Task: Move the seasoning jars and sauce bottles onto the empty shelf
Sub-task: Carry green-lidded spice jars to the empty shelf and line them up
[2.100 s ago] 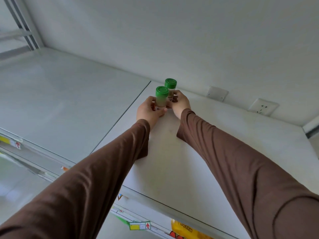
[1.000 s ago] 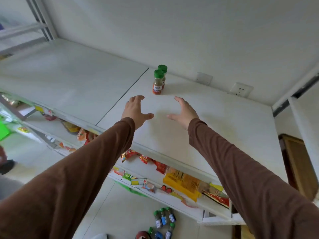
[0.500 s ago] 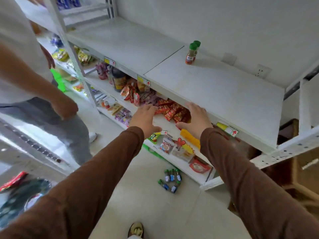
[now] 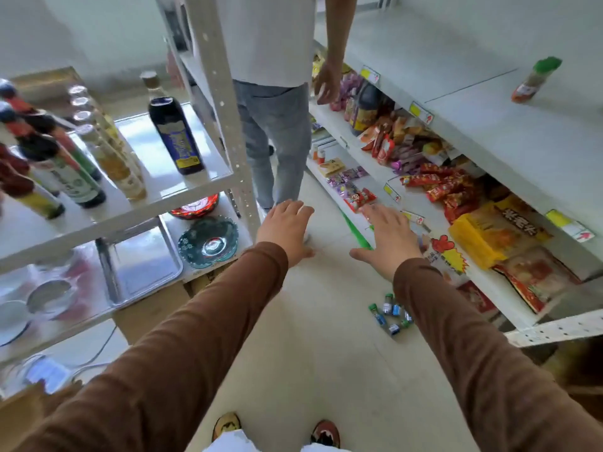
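Seasoning jars point(image 4: 535, 80), green caps, red labels: standing on the white top shelf point(image 4: 489, 132) at far right, blurred, so I can't tell whether that's one jar or two there. More small jars point(image 4: 391, 313), green caps and blue labels, sit in a cluster on the floor point(image 4: 310, 337) near the foot of the right-hand rack, just beside the right forearm.

Sauce bottles point(image 4: 65, 151): packed group on the upper tier of the left rack point(image 4: 208, 182), dark ones with red caps plus pale yellow ones. One tall dark bottle with a blue label point(image 4: 176, 135) stands apart from them near the rack's corner post.

Left hand point(image 4: 284, 231): held out over the floor, palm down, fingers straight and loosely together, holding nothing. Right hand point(image 4: 388, 238): same, fingers spread wide, thumb out, holding nothing, hovering in front of the lower snack shelf. Both arms in brown sleeves.

Tiers below the white top shelf are full of snack packets point(image 4: 450, 187), red and yellow. Lower left tier holds a metal tray point(image 4: 143, 265) and a teal glass dish point(image 4: 208, 241). Another person in a white top and grey jeans point(image 4: 277, 125) stands ahead between the racks, one hand down by the snack shelf.
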### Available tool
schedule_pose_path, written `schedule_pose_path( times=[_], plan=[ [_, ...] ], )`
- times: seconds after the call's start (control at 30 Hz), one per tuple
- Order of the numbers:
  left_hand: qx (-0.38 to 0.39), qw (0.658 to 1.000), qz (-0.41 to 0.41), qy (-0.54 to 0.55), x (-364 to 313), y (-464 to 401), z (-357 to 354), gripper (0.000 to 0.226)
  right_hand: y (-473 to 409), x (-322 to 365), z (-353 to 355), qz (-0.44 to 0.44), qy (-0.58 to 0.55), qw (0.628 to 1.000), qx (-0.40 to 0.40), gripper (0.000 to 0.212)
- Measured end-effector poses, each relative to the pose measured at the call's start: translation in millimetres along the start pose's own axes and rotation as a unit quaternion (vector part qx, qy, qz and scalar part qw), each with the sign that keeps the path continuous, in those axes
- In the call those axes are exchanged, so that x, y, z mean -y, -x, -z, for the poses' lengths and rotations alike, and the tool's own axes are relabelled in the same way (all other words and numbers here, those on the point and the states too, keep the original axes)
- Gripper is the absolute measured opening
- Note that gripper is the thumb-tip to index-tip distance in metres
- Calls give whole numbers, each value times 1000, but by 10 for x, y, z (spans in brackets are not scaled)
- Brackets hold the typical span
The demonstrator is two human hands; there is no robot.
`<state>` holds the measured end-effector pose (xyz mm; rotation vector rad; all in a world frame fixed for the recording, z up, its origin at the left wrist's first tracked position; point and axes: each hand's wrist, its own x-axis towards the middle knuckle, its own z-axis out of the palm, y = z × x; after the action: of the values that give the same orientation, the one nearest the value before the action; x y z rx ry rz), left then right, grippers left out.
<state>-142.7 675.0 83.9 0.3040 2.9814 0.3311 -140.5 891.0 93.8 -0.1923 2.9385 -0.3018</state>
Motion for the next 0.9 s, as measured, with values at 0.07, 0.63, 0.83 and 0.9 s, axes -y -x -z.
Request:
schedule_pose_path(
  times=[0.07, 0.63, 0.83, 0.9],
  plan=[
    [-13, 1000, 20, -2, 384, 343, 72, 87, 65, 484, -120, 29, 3, 1000, 5, 97],
    [-78, 976, 200, 29, 3857, 2482, 755, 87, 97, 4617, -1059, 200, -80, 976, 24, 80],
    [-98, 949, 290, 75, 4718, 2601, 812, 89, -316, 5598, -1444, 259, -151, 953, 48, 71],
    [-110, 937, 318, 91, 5000, 2625, 830, 89, -440, 5905, -1561, 272, -178, 944, 61, 70]
  ],
)
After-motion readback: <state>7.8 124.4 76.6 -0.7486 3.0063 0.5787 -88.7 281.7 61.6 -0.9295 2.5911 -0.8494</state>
